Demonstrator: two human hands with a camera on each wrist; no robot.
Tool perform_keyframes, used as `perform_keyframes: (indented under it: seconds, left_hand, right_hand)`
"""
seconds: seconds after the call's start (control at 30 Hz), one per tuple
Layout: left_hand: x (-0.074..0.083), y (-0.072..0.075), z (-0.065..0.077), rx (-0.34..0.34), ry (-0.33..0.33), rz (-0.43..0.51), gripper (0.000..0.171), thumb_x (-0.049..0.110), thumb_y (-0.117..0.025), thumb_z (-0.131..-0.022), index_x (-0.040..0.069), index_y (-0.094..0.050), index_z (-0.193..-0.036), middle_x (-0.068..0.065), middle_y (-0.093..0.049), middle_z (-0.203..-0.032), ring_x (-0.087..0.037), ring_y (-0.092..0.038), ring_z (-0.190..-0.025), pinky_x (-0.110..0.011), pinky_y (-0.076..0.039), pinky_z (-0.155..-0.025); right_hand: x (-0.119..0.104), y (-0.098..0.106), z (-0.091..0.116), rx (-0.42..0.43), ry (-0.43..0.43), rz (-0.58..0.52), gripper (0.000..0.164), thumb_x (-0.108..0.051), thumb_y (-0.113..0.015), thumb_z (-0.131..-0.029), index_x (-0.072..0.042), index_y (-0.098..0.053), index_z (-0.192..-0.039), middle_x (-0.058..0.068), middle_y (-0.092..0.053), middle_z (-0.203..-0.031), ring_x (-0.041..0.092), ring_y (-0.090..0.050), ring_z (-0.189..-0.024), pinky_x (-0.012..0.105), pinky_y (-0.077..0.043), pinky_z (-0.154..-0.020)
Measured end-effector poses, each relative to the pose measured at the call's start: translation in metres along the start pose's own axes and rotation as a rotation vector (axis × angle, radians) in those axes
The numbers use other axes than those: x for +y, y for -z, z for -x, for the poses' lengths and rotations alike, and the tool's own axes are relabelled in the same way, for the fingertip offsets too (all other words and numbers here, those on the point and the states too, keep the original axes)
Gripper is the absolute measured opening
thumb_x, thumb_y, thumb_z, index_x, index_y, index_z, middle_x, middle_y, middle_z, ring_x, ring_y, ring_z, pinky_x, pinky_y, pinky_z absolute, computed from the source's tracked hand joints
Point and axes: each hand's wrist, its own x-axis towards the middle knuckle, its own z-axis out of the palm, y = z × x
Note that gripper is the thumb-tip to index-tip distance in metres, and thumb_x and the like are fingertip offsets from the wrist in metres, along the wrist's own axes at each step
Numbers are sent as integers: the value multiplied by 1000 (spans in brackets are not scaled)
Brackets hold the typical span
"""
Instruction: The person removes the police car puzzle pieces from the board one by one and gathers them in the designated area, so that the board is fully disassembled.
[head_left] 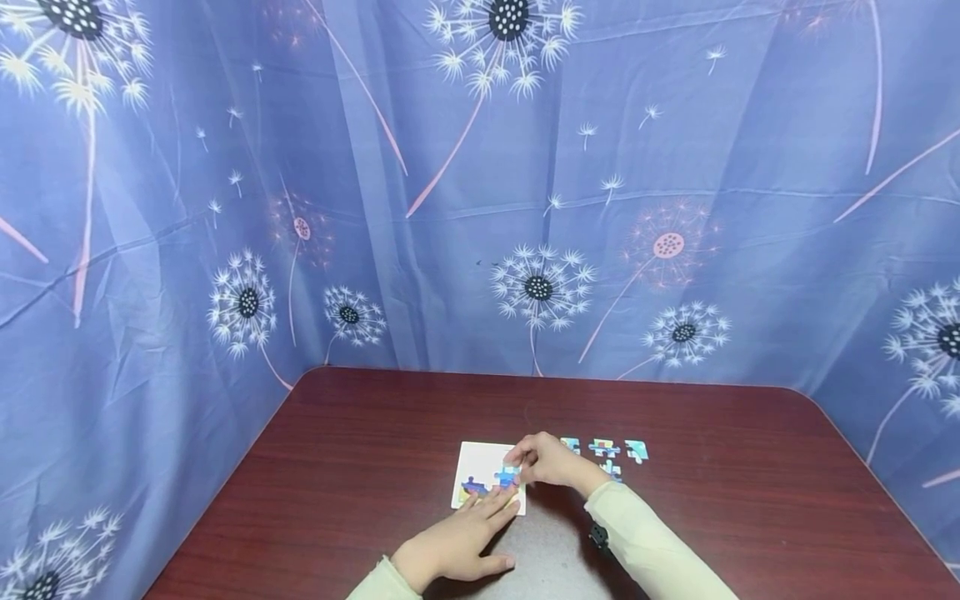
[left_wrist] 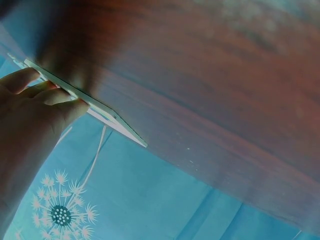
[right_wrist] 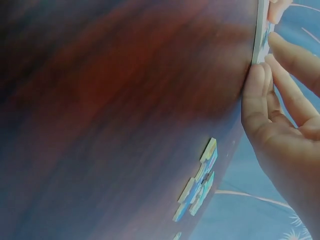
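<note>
A white square puzzle board [head_left: 480, 457] lies on the table with a few pieces set on it. A dark blue and yellow puzzle piece [head_left: 472, 487] sits at its lower left, and a light blue puzzle piece [head_left: 506, 475] at its right side. My left hand [head_left: 467, 537] rests its extended fingers on the board's lower part, partly covering pieces there. In the left wrist view those fingertips [left_wrist: 75, 106] touch the board's face. My right hand [head_left: 551, 460] has its fingers curled at the board's right edge, thumb and fingertips [right_wrist: 256, 80] around the light blue piece.
Several loose puzzle pieces lie right of the board, among them a piece with orange [head_left: 603, 448], a teal piece [head_left: 636, 451] and a lower piece [head_left: 612, 471]. The dark red-brown table [head_left: 360, 442] meets a blue dandelion-print curtain [head_left: 450, 292] behind and at the sides.
</note>
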Motion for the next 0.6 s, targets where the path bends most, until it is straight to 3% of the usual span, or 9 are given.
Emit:
perform_keyframes:
  seconds: [0.33, 0.6]
  left_hand:
    - [2, 2, 1, -7, 4, 0, 68, 47, -54, -95, 6, -38, -147, -12, -28, -156, -25, -29, -142, -50, -30, -111]
    - [4, 4, 2, -5, 9, -3, 67, 46, -55, -94, 7, -40, -147, -12, -31, -154, -27, -30, -141, -50, -31, -110]
  right_hand:
    - [-4, -1, 1, -28, 3, 28, 26, 4, -75, -77, 0, -72, -102, 6, -58, -87, 12, -54, -72, 23, -47, -63]
    - [-6, -1, 1, -32, 8, -12, 26, 7, -73, -78, -2, -70, -102, 9, -59, -92, 16, -56, -73, 25, -48, -61]
